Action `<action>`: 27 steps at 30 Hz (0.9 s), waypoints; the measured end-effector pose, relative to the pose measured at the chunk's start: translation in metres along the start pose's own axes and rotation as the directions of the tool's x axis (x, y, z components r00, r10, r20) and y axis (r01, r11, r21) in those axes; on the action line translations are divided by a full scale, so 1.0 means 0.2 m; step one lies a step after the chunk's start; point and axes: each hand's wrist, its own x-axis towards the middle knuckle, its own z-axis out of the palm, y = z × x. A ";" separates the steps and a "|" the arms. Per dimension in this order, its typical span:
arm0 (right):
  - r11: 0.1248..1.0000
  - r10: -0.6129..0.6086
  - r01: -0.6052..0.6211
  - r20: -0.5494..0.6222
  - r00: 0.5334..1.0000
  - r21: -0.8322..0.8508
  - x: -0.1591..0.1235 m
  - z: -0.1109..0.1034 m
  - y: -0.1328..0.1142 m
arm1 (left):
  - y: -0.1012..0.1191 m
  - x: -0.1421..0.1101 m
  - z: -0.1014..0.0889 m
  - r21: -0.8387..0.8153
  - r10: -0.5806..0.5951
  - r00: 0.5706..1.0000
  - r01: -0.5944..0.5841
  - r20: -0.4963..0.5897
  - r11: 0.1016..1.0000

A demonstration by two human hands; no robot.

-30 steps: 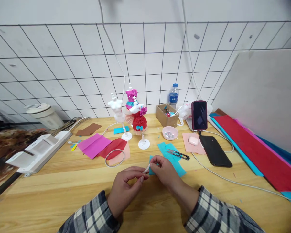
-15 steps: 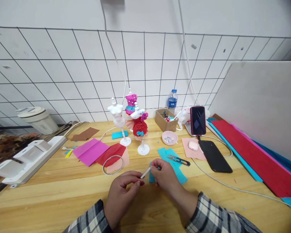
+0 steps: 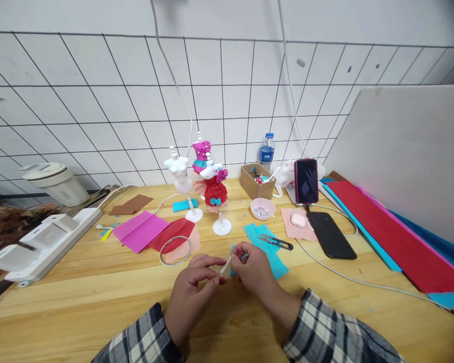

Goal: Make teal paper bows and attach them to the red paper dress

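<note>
A narrow white strip (image 3: 226,265) is stretched at a slant between my two hands, low over the wooden table. My left hand (image 3: 192,287) pinches its lower end between thumb and fingers. The upper end sits in the closed fingertips of my right hand (image 3: 254,267). Beneath and behind the right hand lie pieces of turquoise paper (image 3: 278,264), with black-handled thread snips (image 3: 275,242) resting on them. Ahead of my hands stand small dress forms: a bare white one (image 3: 179,174), one dressed in red (image 3: 216,194) and one in magenta (image 3: 202,151).
On the left are magenta paper (image 3: 140,231), red paper (image 3: 170,242), a metal ring (image 3: 175,251) and a power strip (image 3: 49,247). A pink bowl of beads (image 3: 262,216), a cardboard box (image 3: 255,187), phones (image 3: 331,234) and long coloured sheets (image 3: 397,237) lie ahead and right.
The view has shifted slightly, so the table items sit a little higher. My hands stay together on the strip, which now stands steeper and looks wider near the left fingers.
</note>
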 end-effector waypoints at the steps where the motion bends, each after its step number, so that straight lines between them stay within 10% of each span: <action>1: 1.000 0.014 -0.014 0.024 1.000 0.022 0.00 0.00 0.00 | 0.00 0.00 0.00 -0.006 0.009 1.000 -0.009 0.000 1.000; 6: 0.990 0.090 -0.097 0.070 0.993 0.106 0.05 -0.07 0.00 | -0.01 -0.01 -0.02 -0.018 0.037 0.999 -0.037 -0.036 0.999; 15: 0.955 0.106 -0.031 -0.240 0.965 0.296 0.31 -0.38 -0.03 | -0.07 0.01 -0.01 0.023 0.023 0.999 -0.022 -0.041 0.999; 19: 0.974 0.001 -0.016 0.064 0.998 0.226 0.20 -0.26 -0.04 | -0.07 0.01 0.00 0.072 0.046 0.998 -0.043 -0.037 0.996; 22: 0.954 0.036 -0.143 0.373 0.927 0.265 0.10 -0.16 -0.07 | -0.05 0.01 0.00 0.069 0.047 0.999 -0.046 -0.023 0.997; 27: 0.943 0.075 -0.223 0.495 0.865 0.248 0.07 -0.13 -0.08 | -0.01 0.02 0.00 0.046 0.027 0.999 -0.025 -0.025 0.999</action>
